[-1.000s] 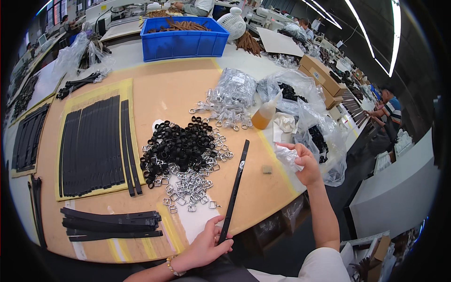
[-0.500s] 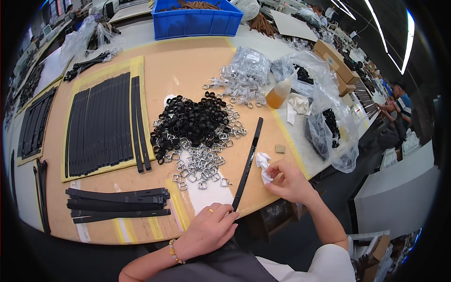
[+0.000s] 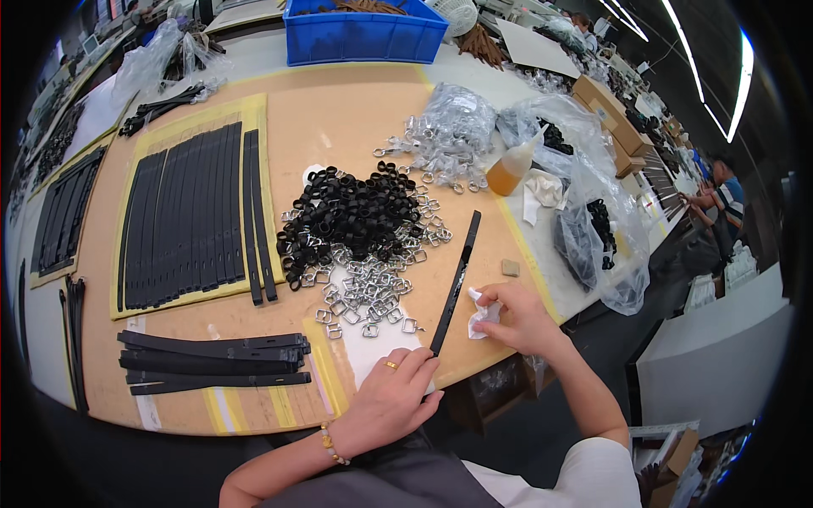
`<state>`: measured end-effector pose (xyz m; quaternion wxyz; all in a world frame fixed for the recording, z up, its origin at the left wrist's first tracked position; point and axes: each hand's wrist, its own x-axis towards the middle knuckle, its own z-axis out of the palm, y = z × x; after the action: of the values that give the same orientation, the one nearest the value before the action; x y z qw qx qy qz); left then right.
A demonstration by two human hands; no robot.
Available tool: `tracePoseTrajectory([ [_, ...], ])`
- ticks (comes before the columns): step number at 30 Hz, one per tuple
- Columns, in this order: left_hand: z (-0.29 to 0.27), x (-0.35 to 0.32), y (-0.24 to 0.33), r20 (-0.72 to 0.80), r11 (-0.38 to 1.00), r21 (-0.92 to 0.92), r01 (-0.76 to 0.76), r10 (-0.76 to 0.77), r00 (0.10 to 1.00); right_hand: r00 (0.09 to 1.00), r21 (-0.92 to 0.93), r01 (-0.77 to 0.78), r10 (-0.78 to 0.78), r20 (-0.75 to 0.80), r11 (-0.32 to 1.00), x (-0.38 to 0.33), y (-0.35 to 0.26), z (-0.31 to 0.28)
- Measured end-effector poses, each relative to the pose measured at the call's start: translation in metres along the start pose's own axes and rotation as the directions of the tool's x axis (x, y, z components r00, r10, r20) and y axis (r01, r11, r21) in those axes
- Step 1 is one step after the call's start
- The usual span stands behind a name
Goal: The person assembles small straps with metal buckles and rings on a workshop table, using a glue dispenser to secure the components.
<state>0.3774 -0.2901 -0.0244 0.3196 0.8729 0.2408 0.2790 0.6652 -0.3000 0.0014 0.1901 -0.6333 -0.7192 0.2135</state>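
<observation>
At the near edge of the table (image 3: 161, 127), the left hand (image 3: 391, 400) rests palm down with its fingers closed over the near end of a long black strap (image 3: 456, 282), pinning it to the tabletop; a ring shows on one finger and a beaded bracelet on the wrist. The strap runs away from that hand toward the far right, lying flat on the wood. The right hand (image 3: 518, 317) sits just beside the strap, near the table's right edge, its fingers pinched shut on a crumpled white cloth (image 3: 481, 311) that touches the strap's right side. A small tan block (image 3: 510, 267) lies just beyond this hand. Left of the strap, a scatter of silver metal buckles (image 3: 366, 292) spreads over a white sheet, and behind them sits a heap of black loops (image 3: 351, 216). Further toward the left edge, a row of black straps (image 3: 190, 216) lies on a yellow board, with a few more straps (image 3: 212, 360) stacked along the near edge. A squeeze bottle of amber liquid (image 3: 513, 169) stands toward the right edge among clear plastic bags (image 3: 593, 212).
</observation>
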Motion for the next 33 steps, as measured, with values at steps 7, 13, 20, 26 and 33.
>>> tracePoseTrajectory([
  [7,0.006,0.003,0.004,0.079,0.998,0.047,0.036,-0.04,0.996,0.989,0.187,-0.118,0.133,-0.071,0.975,-0.003,0.001,0.013],
  [13,0.015,0.009,0.002,0.077,0.999,0.038,-0.01,0.007,0.997,0.997,0.149,0.056,-0.048,-0.057,0.987,0.007,-0.042,0.024],
  [20,0.021,0.013,0.002,0.125,0.993,0.112,-0.043,0.029,0.992,0.969,-0.028,0.215,-0.217,-0.114,0.976,0.027,-0.023,0.036],
  [26,0.02,0.012,-0.002,0.092,0.991,0.131,-0.031,0.019,0.996,0.965,0.021,0.26,-0.259,-0.046,0.965,0.017,-0.039,0.039],
  [33,0.019,0.009,-0.001,0.09,0.989,0.139,-0.048,0.036,0.995,0.977,-0.052,0.151,-0.157,-0.144,0.987,0.026,-0.026,0.035],
])
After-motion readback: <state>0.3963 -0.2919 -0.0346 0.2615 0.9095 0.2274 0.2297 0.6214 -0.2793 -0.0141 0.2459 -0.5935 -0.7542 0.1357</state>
